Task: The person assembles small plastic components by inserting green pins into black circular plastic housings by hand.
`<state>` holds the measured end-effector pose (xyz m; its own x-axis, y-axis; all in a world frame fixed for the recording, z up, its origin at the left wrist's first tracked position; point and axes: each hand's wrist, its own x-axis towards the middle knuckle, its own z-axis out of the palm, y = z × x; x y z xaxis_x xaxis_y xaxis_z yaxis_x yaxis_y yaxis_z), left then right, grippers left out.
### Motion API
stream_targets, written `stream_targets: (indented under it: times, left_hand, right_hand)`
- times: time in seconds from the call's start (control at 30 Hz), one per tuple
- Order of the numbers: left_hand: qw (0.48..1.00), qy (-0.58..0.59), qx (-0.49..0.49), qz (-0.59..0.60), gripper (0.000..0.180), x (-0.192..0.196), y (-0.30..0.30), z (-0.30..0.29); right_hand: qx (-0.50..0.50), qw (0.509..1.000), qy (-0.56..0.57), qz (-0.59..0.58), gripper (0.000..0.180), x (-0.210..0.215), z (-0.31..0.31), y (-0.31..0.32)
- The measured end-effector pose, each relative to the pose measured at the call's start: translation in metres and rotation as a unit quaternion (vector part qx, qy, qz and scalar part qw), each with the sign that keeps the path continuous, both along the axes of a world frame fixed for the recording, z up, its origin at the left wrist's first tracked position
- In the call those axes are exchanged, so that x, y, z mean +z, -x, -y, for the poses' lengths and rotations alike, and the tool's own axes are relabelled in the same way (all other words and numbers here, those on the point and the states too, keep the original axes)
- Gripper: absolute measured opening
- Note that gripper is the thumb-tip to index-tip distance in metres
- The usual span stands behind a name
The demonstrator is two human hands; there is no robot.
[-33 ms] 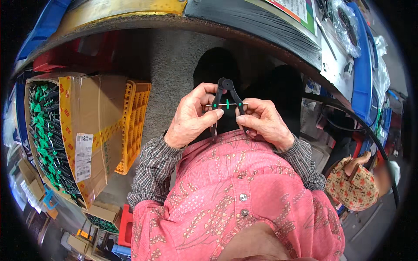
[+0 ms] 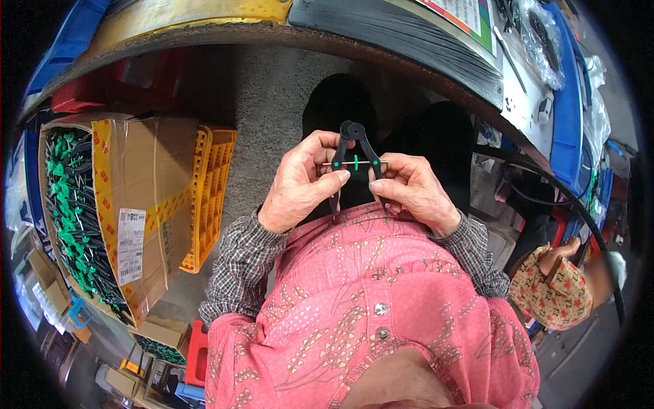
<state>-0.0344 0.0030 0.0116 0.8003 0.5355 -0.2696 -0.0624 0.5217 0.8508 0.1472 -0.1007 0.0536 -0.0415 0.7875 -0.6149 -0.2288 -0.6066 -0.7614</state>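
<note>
A black bow compass [image 2: 353, 129] hangs hinge-up between my hands, its two legs spread apart. A thin metal rod crosses the legs and carries a small green adjusting wheel [image 2: 355, 163] at its middle. My left hand [image 2: 294, 184] pinches the left leg near the rod's end, thumb in front. My right hand [image 2: 421, 194] grips the right leg the same way, a bit lower. The lower tips of the legs are partly hidden by my fingers and the pink apron [image 2: 381, 273].
At left a cardboard box [image 2: 153, 184] holds many black and green compasses [image 2: 71, 204], beside an orange plastic crate [image 2: 210, 198]. A workbench edge [image 2: 327, 42] curves across the front. A blue tray [image 2: 569, 123] lies at right. Another person's hand [image 2: 560, 255] shows at far right.
</note>
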Motion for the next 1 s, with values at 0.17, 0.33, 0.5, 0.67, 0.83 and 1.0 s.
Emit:
stream_targets:
  times: [0.17, 0.33, 0.5, 0.67, 0.83, 1.0]
  left_hand:
    - [0.999, 0.049, 0.016, 0.009, 0.021, -0.006, -0.001, 0.007]
    - [0.998, 0.051, 0.031, 0.013, 0.019, -0.003, -0.006, 0.018]
    - [0.997, 0.054, 0.046, 0.007, 0.023, -0.001, -0.008, 0.027]
    - [0.998, 0.042, 0.049, 0.016, 0.026, 0.000, -0.010, 0.029]
    - [0.994, 0.072, 0.083, 0.018, 0.020, 0.001, -0.013, 0.033]
    - [0.992, 0.075, 0.097, 0.001, 0.020, -0.001, -0.016, 0.036]
  right_hand:
    - [-0.019, 0.997, -0.069, 0.023, 0.009, -0.016, 0.005, -0.003]
    - [-0.058, 0.995, -0.075, -0.012, 0.019, -0.009, -0.001, 0.004]
    - [-0.090, 0.991, -0.094, 0.003, 0.025, -0.015, -0.001, 0.005]
    - [-0.105, 0.991, -0.080, 0.008, 0.026, -0.013, -0.004, 0.006]
    - [-0.106, 0.991, -0.081, 0.010, 0.028, -0.016, -0.002, 0.004]
    - [-0.111, 0.991, -0.076, 0.017, 0.026, -0.015, -0.001, 0.001]
